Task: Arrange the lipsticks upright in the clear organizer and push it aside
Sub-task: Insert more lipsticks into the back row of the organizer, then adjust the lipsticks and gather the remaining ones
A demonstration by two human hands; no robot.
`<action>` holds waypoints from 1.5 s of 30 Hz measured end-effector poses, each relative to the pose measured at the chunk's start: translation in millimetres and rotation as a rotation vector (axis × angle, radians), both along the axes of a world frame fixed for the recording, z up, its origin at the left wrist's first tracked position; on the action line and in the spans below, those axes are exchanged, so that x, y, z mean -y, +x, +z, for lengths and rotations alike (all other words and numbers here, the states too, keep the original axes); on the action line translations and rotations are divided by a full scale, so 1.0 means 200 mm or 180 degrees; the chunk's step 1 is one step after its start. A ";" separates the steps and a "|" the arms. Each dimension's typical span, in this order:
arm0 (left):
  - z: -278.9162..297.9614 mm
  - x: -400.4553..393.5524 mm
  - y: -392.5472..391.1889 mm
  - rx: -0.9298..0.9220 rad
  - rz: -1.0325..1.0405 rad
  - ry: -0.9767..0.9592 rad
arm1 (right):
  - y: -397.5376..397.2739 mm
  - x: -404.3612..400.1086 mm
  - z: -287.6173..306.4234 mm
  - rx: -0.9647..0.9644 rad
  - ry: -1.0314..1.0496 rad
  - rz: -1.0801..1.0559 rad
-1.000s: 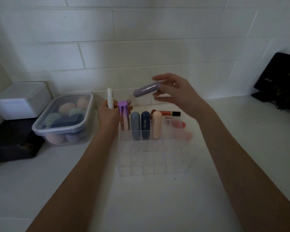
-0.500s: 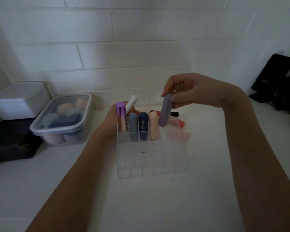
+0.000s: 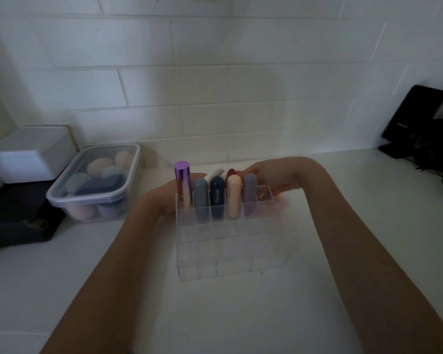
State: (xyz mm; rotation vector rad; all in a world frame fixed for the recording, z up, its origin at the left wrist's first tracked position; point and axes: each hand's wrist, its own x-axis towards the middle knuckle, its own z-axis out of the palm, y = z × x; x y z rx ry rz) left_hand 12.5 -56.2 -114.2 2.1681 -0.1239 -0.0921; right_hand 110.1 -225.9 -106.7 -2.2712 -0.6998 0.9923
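A white cylindrical lipstick tube (image 3: 216,172) is held tilted in the left hand (image 3: 161,198) behind the clear compartmented plastic organizer (image 3: 225,241) — the right hand (image 3: 274,176) is seen reaching behind it, its grip unreadable.

Single head cam, above and in front of clear organizer (image 3: 225,236), angled fwd/down toward tiled wall (image 3: 215,72), close range
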 end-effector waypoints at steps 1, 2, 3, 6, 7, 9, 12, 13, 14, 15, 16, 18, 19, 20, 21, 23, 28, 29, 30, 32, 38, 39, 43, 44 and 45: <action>0.02 0.00 -0.02 -0.0005 0.0100 -0.0108 | 0.01 0.00 -0.01 -0.0138 -0.0013 0.0029; 0.00 -0.02 -0.03 -0.0046 0.0180 -0.0087 | 0.02 0.00 -0.02 -0.0129 -0.0041 0.0082; -0.02 -0.05 -0.03 0.0020 0.0089 -0.0086 | 0.03 -0.01 -0.02 -0.0073 -0.0094 0.0134; -0.12 -0.12 0.10 -0.0159 -0.0210 -0.0417 | 0.05 -0.02 -0.06 0.0049 -0.0229 0.0175; -0.14 -0.14 0.13 -0.0153 -0.0209 -0.0353 | 0.05 -0.03 -0.07 0.0103 -0.0223 0.0121; -0.15 -0.14 0.16 -0.0130 0.0050 -0.0515 | 0.05 -0.05 -0.08 0.0381 -0.0169 0.0068; -0.17 -0.15 0.19 0.0063 0.0330 -0.1079 | 0.05 -0.04 -0.09 0.0891 0.0143 0.0127; -0.17 -0.16 0.20 0.0102 0.0434 -0.1367 | 0.05 -0.03 -0.08 0.0874 0.0382 0.0071; -0.17 -0.17 0.20 0.0165 0.0463 -0.1649 | 0.06 -0.01 -0.08 0.0699 0.0697 -0.0032; -0.17 -0.18 0.20 0.0224 0.0388 -0.1972 | 0.07 0.00 -0.07 0.0457 0.1017 -0.0148; -0.16 -0.18 0.19 0.0261 0.0237 -0.2349 | 0.07 0.02 -0.06 0.0221 0.1290 -0.0244; -0.15 -0.18 0.19 0.0301 -0.0029 -0.2951 | 0.08 0.03 -0.04 -0.0089 0.1618 -0.0348; -0.16 -0.18 0.19 0.0306 -0.0076 -0.3091 | 0.07 0.04 -0.03 -0.0132 0.1693 -0.0364; -0.15 -0.17 0.19 0.0303 -0.0083 -0.3147 | 0.07 0.03 -0.03 -0.0129 0.1742 -0.0375; -0.15 -0.17 0.19 0.0319 -0.0054 -0.3157 | 0.07 0.03 -0.03 -0.0140 0.1817 -0.0409; -0.16 -0.18 0.20 0.0368 -0.0039 -0.3232 | 0.06 0.02 -0.03 -0.0257 0.2129 -0.0575; -0.17 -0.20 0.21 0.0318 -0.0292 -0.3602 | 0.06 0.01 -0.03 -0.0666 0.3119 -0.0972; -0.17 -0.20 0.21 0.0314 -0.0351 -0.3585 | 0.05 0.00 -0.03 -0.0730 0.3274 -0.1012; -0.17 -0.20 0.21 0.0314 -0.0362 -0.3507 | 0.05 0.00 -0.03 -0.0757 0.3378 -0.1034; -0.18 -0.20 0.22 0.0335 -0.0341 -0.3370 | 0.04 0.00 -0.03 -0.0749 0.3469 -0.1017; -0.19 -0.18 0.23 0.0309 -0.0235 -0.3156 | 0.04 0.01 -0.03 -0.0774 0.3471 -0.0795; -0.18 -0.17 0.22 0.0296 -0.0169 -0.3148 | 0.05 0.01 -0.02 -0.0808 0.3561 -0.0777; -0.17 -0.16 0.21 0.0259 -0.0070 -0.3139 | 0.07 0.08 0.02 -0.0954 0.4058 -0.0562; -0.18 -0.16 0.21 0.0246 -0.0052 -0.3134 | 0.07 0.10 0.02 -0.0981 0.4147 -0.0419; -0.18 -0.16 0.21 0.0231 -0.0044 -0.3127 | 0.08 0.13 0.03 -0.1003 0.4196 -0.0277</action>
